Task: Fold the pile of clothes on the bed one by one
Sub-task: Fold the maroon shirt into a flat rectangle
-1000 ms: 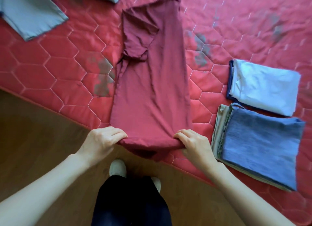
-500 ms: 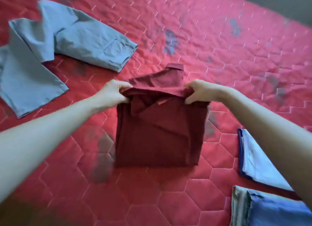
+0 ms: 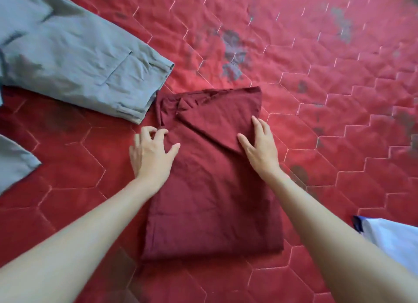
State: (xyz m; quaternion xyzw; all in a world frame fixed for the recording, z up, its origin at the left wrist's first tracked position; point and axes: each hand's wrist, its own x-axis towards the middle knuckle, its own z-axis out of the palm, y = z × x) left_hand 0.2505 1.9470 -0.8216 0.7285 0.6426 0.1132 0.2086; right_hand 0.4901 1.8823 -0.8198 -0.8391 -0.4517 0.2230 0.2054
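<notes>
My left hand (image 3: 151, 154) and right hand (image 3: 260, 144) rest flat-fingered, gripping nothing, on the maroon shirt (image 3: 212, 201); grey trousers (image 3: 77, 63) just beside its corner, white garment (image 3: 393, 237) off right.

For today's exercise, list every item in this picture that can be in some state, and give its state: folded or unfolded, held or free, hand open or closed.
maroon shirt: folded into a rectangle, lying flat on the quilt, under both hands.
left hand: on the shirt's left edge, fingers loosely bent, gripping nothing.
right hand: flat on the shirt, fingers straight.
grey trousers: unfolded, spread out, untouched.
white garment: only partly in view, apparently folded.
red quilt: spread flat, creased.
</notes>
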